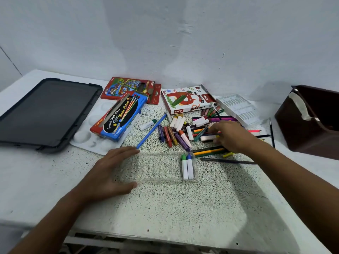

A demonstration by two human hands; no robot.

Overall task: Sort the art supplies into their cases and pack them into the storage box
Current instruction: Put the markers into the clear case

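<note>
Speckled tabletop (165, 198) holds a clear tray (157, 166), long axis left-right, with two pastels (187, 166) inside pointing away. Left hand (111, 173) rests open-fingered against the tray's left end. Right hand (229, 134) reaches into the loose crayon pile (179, 132); whether it grips anything is hidden.

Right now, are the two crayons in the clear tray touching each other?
Touching. The head view shows the green-tipped crayon and blue-tipped crayon lying side by side, no gap, at the clear tray's right end.

Near tabletop (165, 208) open – loose crayon pile (183, 132) and boxes (119, 116) crowd far side
</note>
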